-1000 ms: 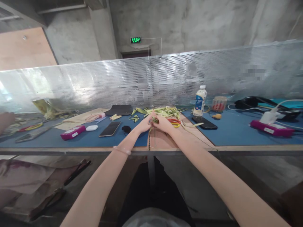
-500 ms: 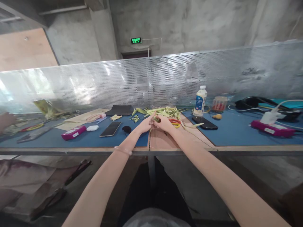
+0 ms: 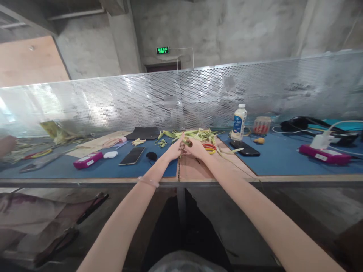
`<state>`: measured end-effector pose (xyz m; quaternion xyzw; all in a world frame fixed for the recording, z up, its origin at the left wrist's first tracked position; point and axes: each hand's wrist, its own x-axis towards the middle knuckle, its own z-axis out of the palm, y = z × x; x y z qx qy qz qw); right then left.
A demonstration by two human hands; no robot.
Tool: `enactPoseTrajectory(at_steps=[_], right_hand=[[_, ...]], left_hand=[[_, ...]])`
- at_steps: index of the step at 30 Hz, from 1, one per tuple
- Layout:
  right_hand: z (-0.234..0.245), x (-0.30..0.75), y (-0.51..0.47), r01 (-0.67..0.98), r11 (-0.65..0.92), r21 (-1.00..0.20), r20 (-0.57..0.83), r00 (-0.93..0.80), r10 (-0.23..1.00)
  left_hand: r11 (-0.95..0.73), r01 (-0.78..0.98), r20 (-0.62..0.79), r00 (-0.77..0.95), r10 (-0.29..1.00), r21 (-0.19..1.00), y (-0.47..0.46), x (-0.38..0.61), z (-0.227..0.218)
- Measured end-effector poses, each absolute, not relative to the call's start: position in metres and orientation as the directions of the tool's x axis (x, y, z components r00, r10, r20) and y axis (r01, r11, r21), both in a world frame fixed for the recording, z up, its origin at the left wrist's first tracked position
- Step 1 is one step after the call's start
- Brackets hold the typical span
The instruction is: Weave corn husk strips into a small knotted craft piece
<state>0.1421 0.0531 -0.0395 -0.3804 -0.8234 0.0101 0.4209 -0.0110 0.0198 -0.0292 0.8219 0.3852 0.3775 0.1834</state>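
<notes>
My left hand [image 3: 173,150] and my right hand [image 3: 196,148] meet over the middle of the bench, fingers pinched together on a small green leaf piece [image 3: 187,142] held between them. A thin strip hangs down from it toward the bench edge. Just behind my hands lies a pile of green and yellow leaf strips [image 3: 195,134], with red and yellow scissors [image 3: 209,147] partly tucked beside my right hand. The bench top [image 3: 107,168] is blue with a bare wooden panel under my hands.
A phone [image 3: 132,155], a small black object [image 3: 151,155], a white case [image 3: 110,154] and a pink box [image 3: 87,159] lie to the left. On the right stand a bottle [image 3: 238,122], a second phone [image 3: 244,148] and a pink box with a charger [image 3: 324,154]. A perforated metal screen [image 3: 113,102] closes the back.
My hands stay joined on the leaf piece and have risen slightly; the fingers have shifted a little around it. Nothing else has moved.
</notes>
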Motion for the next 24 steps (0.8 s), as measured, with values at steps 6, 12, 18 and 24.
enactPoseTrajectory(at_steps=[6, 12, 18, 24], right_hand=[[-0.0407, 0.1423, 0.0548, 0.560, 0.747, -0.360, 0.683, -0.387, 0.619], [-0.0367, 0.1439, 0.0507, 0.510, 0.773, -0.377, 0.694, -0.398, 0.600], [-0.0318, 0.1450, 0.0470, 0.486, 0.789, -0.376, 0.732, -0.367, 0.574], [-0.0319, 0.1459, 0.0472, 0.500, 0.771, -0.394, 0.721, -0.352, 0.597]], left_hand=[[-0.606, 0.554, 0.466, 0.390, 0.794, 0.570, 0.0208, -0.0139, -0.0290], [-0.576, 0.611, 0.477, 0.340, 0.810, 0.543, 0.0236, -0.0164, -0.0293], [-0.585, 0.615, 0.515, 0.316, 0.797, 0.528, 0.0243, -0.0165, -0.0289], [-0.604, 0.616, 0.546, 0.313, 0.777, 0.506, 0.0247, -0.0154, -0.0281]])
